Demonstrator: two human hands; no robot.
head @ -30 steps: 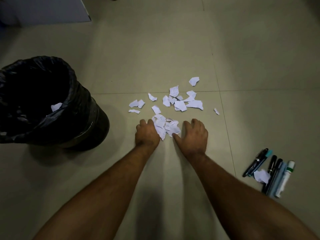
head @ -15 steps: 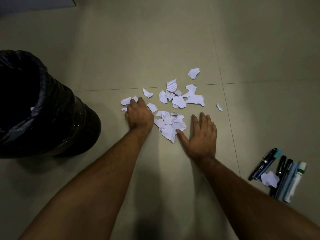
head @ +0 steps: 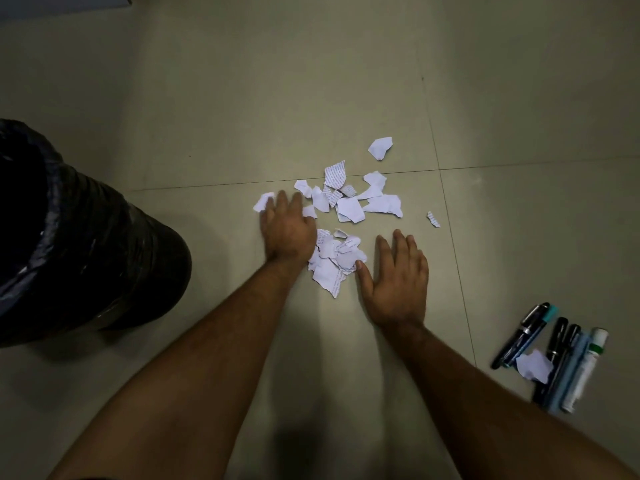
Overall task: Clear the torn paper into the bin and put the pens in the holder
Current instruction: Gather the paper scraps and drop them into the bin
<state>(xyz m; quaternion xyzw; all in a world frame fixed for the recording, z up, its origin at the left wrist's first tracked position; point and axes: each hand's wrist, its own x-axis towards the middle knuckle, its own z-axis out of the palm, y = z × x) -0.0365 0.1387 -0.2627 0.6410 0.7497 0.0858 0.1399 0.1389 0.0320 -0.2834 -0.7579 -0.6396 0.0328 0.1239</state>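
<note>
From the head view, a shift is seen against half a second ago: the left hand has been carried further out over the scraps at the far left of the scatter, while the right hand has been kept almost where it was, flat on the floor. Both hands are laid palm down with fingers straight and spread, nothing gripped in either. The left fingers are pressed on a couple of white pieces; the right thumb is just touching the near heap of torn paper, which lies between the two hands. A second cluster is left beyond, one scrap further out, and a sliver off to the right.

Risks are judged as follows. If the pieces are swept together too fast, light scraps could be flicked wide or slid under the palms and missed. The sliver and the far scrap could well be left behind in a single gather. The bin, lined in black plastic, stands well to the left, so a loose handful could be shed on the way across.

At the lower right the pens are lying side by side, with one more scrap resting on them; that piece could be overlooked, or carried along with the pens. No holder is seen in view.
</note>
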